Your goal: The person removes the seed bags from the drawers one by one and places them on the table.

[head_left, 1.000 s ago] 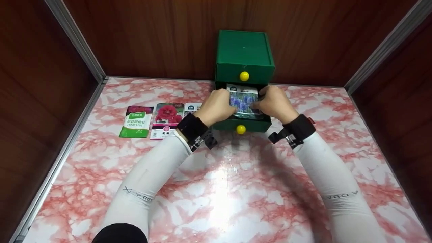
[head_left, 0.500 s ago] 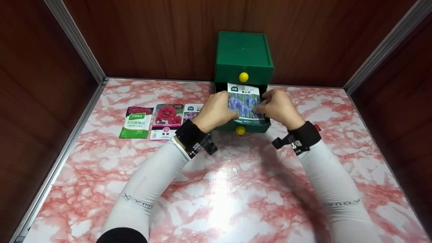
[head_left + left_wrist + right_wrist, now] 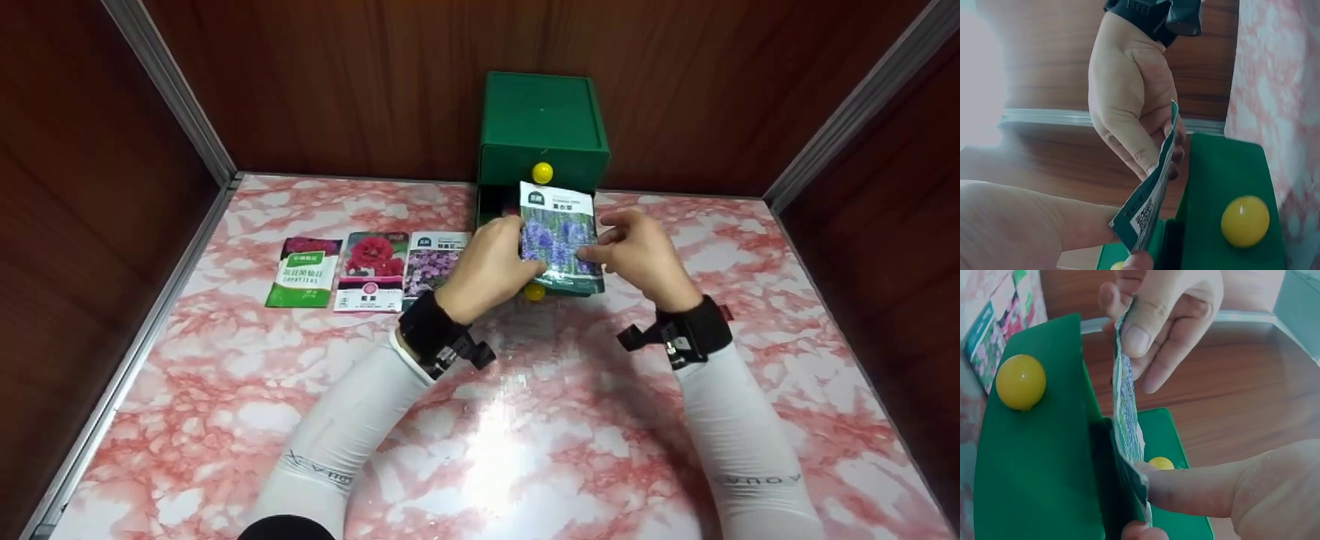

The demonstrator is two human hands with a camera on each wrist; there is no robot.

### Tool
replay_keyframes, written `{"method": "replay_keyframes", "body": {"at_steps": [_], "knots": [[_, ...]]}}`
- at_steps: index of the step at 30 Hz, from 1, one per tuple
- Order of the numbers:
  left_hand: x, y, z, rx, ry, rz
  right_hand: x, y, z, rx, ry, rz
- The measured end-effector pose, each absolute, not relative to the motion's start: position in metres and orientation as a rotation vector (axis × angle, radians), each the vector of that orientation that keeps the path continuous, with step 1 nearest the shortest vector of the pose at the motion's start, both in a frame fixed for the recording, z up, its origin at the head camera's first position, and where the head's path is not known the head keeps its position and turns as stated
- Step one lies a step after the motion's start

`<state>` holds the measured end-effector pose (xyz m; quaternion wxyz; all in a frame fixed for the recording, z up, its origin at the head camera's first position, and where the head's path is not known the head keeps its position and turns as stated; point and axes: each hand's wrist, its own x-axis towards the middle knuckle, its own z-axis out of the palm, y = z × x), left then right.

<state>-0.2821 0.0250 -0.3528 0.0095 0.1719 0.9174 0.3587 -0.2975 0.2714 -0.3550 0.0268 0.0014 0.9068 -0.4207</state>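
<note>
A seed packet [image 3: 559,236] with a purple lavender picture is held tilted over the pulled-out lower drawer of a small green drawer box [image 3: 541,112]. My left hand [image 3: 491,259] pinches its left edge, thumb on the printed front. On the opposite edge my right hand [image 3: 643,251] pinches it between thumb and fingers. In the left wrist view the packet [image 3: 1154,197] shows edge-on, close above the green drawer front [image 3: 1230,169]. The right wrist view also shows the packet [image 3: 1127,413] between both hands. It hides most of the drawer's inside in the head view.
Left of the box lie a green and white packet [image 3: 301,274], a red-flower packet [image 3: 370,274] and a pink-purple flower packet [image 3: 431,266], partly behind my left hand. Yellow knobs [image 3: 542,173] sit on the drawers. Wooden walls [image 3: 337,90] enclose the marbled table [image 3: 420,457].
Both hands have lifted the lavender packet up out of the lower drawer and moved it toward me and slightly right. The pink-purple packet is less covered now.
</note>
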Motion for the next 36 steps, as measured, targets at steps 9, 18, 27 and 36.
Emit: {"method": "replay_keyframes", "body": {"at_steps": [9,18,27,36], "knots": [[-0.268,0.042,-0.365,0.553,2.896,1.235,-0.282,0.289,-0.366,0.021,2.774,-1.41],[-0.259,0.06,-0.376,0.641,2.858,1.357,-0.271,0.309,-0.374,0.088,2.725,-1.514],[-0.255,0.081,-0.388,0.725,2.834,1.507,-0.268,0.329,-0.375,0.094,2.693,-1.594],[-0.248,0.103,-0.399,0.727,2.679,1.76,-0.265,0.354,-0.373,0.122,2.704,-1.622]]}}
